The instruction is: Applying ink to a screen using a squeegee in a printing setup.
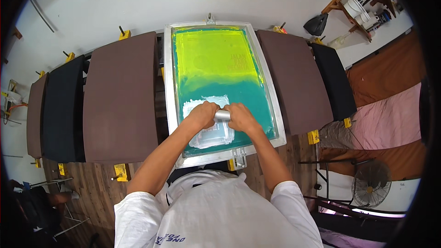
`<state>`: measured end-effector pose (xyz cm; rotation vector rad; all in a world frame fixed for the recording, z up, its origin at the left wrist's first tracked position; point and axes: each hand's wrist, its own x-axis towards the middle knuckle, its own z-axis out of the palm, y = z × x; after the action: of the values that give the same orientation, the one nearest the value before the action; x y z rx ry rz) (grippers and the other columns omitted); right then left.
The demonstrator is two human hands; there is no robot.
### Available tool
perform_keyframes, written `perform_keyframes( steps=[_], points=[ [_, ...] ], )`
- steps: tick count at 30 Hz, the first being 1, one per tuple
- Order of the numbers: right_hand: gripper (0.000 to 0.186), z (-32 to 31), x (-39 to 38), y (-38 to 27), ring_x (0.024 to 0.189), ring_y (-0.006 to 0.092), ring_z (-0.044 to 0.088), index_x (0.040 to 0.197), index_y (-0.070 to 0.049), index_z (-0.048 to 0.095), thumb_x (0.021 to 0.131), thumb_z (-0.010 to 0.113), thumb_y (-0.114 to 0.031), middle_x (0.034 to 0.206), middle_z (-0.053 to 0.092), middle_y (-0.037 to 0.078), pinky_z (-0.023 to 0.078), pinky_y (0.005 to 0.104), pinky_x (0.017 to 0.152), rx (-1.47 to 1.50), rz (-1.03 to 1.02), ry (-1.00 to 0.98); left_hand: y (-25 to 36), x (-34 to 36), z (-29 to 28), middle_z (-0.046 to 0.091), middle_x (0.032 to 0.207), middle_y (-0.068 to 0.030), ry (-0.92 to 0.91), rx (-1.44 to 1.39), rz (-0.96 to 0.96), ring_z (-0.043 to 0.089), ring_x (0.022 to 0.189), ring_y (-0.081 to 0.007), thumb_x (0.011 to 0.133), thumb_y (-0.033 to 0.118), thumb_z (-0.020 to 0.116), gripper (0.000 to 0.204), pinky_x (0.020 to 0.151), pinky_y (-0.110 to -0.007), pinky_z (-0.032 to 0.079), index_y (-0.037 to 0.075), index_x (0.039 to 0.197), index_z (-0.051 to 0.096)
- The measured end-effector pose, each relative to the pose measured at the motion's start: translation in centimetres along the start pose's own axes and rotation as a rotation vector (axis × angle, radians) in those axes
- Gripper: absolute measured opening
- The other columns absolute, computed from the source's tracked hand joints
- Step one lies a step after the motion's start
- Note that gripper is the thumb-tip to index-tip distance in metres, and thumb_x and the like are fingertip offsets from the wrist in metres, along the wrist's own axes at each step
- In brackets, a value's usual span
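Both my arms reach forward over a screen printing frame (272,93) with a silver metal rim. Its mesh is yellow-green at the far part and teal at the near part. My left hand (202,114) and my right hand (242,117) are closed side by side on a squeegee (223,115), whose silver handle shows between them. The rest of the squeegee is hidden by my hands. White ink (212,136) is smeared on the near left of the mesh, around and below my left hand. A metal clamp (238,158) sits at the frame's near edge.
Brown fabric-covered boards (120,101) and black ones (64,110) stand in a row on both sides, with yellow blocks (121,172) at their ends. A fan (371,183) stands at the lower right. Shelves with white tubs (354,7) hang at the far right. A person (39,206) is at the lower left.
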<state>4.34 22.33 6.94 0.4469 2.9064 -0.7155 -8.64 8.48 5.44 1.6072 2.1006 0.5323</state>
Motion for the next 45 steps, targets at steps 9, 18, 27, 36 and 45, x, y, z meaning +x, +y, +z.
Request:
perform_keyframes(
  steps=[9, 18, 27, 36, 45],
  points=[
    [0.029, 1.7, -5.7, -2.6, 0.086, 0.0447, 0.064, 0.093, 0.001, 0.069, 0.065, 0.060, 0.004, 0.087, 0.067, 0.025, 0.051, 0.0501, 0.080, 0.059, 0.059, 0.052, 2.1, -2.6, 0.8, 0.071, 0.087, -0.0163, -0.150, 0.101, 0.067, 0.071, 0.082, -0.0321, 0.067, 0.007, 0.074, 0.029, 0.075, -0.041, 0.058, 0.006, 0.096, 0.071],
    [0.033, 1.0, -7.6, -3.8, 0.089, 0.0442, 0.065, 0.095, 0.001, 0.069, 0.064, 0.057, -0.001, 0.088, 0.068, 0.026, 0.052, 0.0486, 0.082, 0.177, 0.133, -0.040, 4.1, -3.5, -0.6, 0.072, 0.087, -0.0169, -0.251, 0.179, 0.072, 0.071, 0.084, -0.0347, 0.067, 0.008, 0.070, 0.030, 0.077, -0.042, 0.057, 0.007, 0.096, 0.073],
    [0.038, -2.4, 2.3, -4.0, 0.091, 0.0411, 0.067, 0.100, -0.008, 0.070, 0.065, 0.058, -0.002, 0.092, 0.071, 0.020, 0.053, 0.0484, 0.080, -0.024, -0.004, -0.119, -0.4, -2.5, -4.4, 0.071, 0.088, -0.0189, -0.043, 0.004, -0.119, 0.069, 0.085, -0.0373, 0.067, 0.005, 0.069, 0.025, 0.078, -0.044, 0.057, 0.006, 0.091, 0.072],
    [0.039, 0.0, 6.7, -3.4, 0.094, 0.0372, 0.068, 0.106, -0.017, 0.071, 0.068, 0.067, -0.008, 0.096, 0.072, 0.014, 0.055, 0.0491, 0.082, -0.139, -0.036, -0.200, -3.5, -2.7, -3.0, 0.069, 0.087, -0.0246, 0.079, -0.118, -0.194, 0.067, 0.086, -0.0419, 0.067, -0.001, 0.062, 0.027, 0.080, -0.045, 0.055, 0.001, 0.093, 0.070],
    [0.033, 1.4, 4.5, -2.3, 0.092, 0.0365, 0.069, 0.100, -0.013, 0.073, 0.068, 0.072, -0.010, 0.095, 0.072, 0.015, 0.056, 0.0490, 0.079, -0.051, -0.154, -0.178, -1.9, -4.8, -1.2, 0.070, 0.091, -0.0250, 0.124, -0.159, -0.197, 0.069, 0.087, -0.0401, 0.067, 0.001, 0.068, 0.038, 0.083, -0.044, 0.056, 0.001, 0.105, 0.070]
  ],
)
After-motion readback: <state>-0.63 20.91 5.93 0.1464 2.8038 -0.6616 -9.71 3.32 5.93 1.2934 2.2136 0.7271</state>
